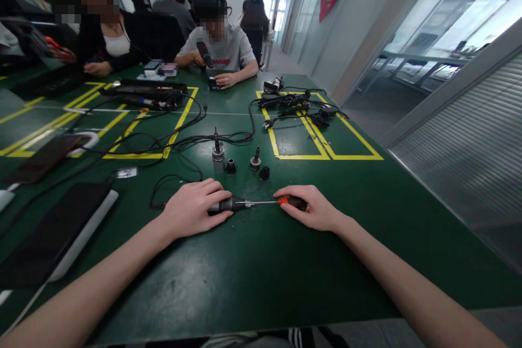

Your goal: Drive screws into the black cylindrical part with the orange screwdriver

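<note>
My left hand (pixel 198 206) is closed around a black cylindrical tool (pixel 228 205) with a narrower silver end pointing right; its kind does not show. My right hand (pixel 314 206) grips a screwdriver (pixel 289 202) by its orange and black handle. The thin shaft runs left and meets the tool's silver end. Just below lie tiny screws (pixel 234 227). Beyond my hands stand a metal cylinder with a dark pin (pixel 218 155), a shorter metal piece (pixel 255 160) and two small black caps, one a cone (pixel 230 167), the other on its side (pixel 264 173).
A black cord (pixel 179 176) loops beside my left hand. Cables and adapters (pixel 289 103) lie in yellow-taped areas farther back. At left are a closed dark device (pixel 61 228), a phone (pixel 44 157) and a black tray (pixel 142 92). Across the table, a person (pixel 222 46) holds a dark tool.
</note>
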A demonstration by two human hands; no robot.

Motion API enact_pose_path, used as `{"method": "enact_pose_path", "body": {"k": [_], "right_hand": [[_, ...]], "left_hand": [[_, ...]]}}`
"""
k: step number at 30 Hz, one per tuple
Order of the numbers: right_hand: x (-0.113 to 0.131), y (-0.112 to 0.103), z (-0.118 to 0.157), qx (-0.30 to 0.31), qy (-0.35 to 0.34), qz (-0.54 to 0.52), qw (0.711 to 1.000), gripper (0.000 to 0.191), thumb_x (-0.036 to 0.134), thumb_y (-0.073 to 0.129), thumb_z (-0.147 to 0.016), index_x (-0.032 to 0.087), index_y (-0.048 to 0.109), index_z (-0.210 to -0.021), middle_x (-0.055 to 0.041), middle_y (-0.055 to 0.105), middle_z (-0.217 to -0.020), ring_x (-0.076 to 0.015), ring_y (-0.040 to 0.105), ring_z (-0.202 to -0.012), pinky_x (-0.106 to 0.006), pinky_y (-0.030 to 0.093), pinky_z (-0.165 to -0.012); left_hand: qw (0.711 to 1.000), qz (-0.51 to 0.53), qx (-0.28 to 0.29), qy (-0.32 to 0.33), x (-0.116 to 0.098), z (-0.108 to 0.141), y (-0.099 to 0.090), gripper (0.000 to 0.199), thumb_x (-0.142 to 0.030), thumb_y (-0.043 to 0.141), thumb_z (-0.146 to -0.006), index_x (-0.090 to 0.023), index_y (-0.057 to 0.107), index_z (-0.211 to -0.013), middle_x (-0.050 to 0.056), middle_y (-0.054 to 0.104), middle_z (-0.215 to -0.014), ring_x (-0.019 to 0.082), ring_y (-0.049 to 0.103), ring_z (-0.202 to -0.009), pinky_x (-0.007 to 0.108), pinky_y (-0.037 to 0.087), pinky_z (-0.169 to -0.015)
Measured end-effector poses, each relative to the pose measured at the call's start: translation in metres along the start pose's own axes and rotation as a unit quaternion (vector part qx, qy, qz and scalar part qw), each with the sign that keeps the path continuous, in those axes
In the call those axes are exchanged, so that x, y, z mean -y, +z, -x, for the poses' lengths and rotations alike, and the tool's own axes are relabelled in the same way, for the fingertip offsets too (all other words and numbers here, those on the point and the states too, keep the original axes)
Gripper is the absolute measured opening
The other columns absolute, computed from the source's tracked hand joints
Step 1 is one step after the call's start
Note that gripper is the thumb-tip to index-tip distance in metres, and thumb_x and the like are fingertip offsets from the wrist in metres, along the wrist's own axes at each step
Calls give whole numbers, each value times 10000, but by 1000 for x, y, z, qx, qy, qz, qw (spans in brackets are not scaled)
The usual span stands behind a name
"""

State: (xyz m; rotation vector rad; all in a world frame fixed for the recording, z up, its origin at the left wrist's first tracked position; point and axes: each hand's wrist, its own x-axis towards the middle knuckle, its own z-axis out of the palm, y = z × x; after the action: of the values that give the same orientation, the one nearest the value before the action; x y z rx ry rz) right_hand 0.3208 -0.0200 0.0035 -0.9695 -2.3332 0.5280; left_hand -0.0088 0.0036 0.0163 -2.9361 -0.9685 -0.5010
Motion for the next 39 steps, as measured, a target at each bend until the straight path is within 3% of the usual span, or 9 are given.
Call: {"method": "enact_pose_path", "body": {"k": [4,8,12,19,23,27,32,39], "right_hand": [[-2,-1,0,-5,25,-15,1000,216,231,540,-1016,168,716,-1124,-77,790,-943,-158,703,-700,-268,547,-651],[-3,-1,1,-37,17,-30,999,188,269,626,-981,183,711,-1123,-78,770,-961,-182,718,-790,-302,573,-741],[-2,0,-1,-45,3,-14,999,169,286,664,-963,182,714,-1086,-49,715,-858,-167,669,-715,-289,548,-683],[0,-1,1,-4,35,-19,999,227,257,542,-1023,190,713,-1158,-84,796,-988,-192,741,-787,-304,591,-708],[-2,-1,3,-18,22,-19,999,205,250,568,-1017,190,706,-1156,-91,785,-983,-209,745,-831,-325,598,-737],[-2,-3,4,-33,23,-13,999,174,277,630,-1001,214,702,-1146,-57,740,-897,-194,712,-758,-315,582,-699],[-1,-2,5,-27,33,-29,999,191,261,638,-1004,228,691,-1185,-76,735,-986,-213,724,-851,-342,604,-764],[-1,-2,5,-14,33,-33,999,226,193,549,-1025,217,685,-1204,-80,752,-999,-208,721,-877,-343,597,-787]], "left_hand": [[999,-11,-27,15,1,-1,4,294,-400,588,-999,-181,744,-1118,61,768,-985,194,705,-861,288,539,-697],[999,-23,-37,26,1,-1,6,331,-406,566,-1022,-164,750,-1152,72,793,-983,208,715,-861,306,551,-699],[999,-26,-33,4,-1,-2,6,351,-395,551,-1030,-152,748,-1189,93,800,-1003,221,716,-879,325,571,-716],[999,-20,-28,-10,-3,-2,9,336,-386,570,-1021,-150,741,-1189,96,786,-1032,223,713,-912,334,581,-748],[999,-19,-15,-22,-6,-2,7,323,-377,595,-1005,-148,733,-1186,94,772,-1033,229,702,-908,347,577,-744],[998,-16,7,-56,-10,-2,4,336,-402,630,-980,-162,723,-1196,92,752,-1033,239,687,-926,354,572,-747],[994,-25,22,-100,-13,-2,3,348,-449,667,-945,-178,721,-1158,86,714,-1007,248,655,-921,361,561,-739],[994,-26,18,-104,-12,-4,7,340,-482,644,-955,-187,720,-1107,83,681,-993,261,624,-929,396,533,-772]]}}
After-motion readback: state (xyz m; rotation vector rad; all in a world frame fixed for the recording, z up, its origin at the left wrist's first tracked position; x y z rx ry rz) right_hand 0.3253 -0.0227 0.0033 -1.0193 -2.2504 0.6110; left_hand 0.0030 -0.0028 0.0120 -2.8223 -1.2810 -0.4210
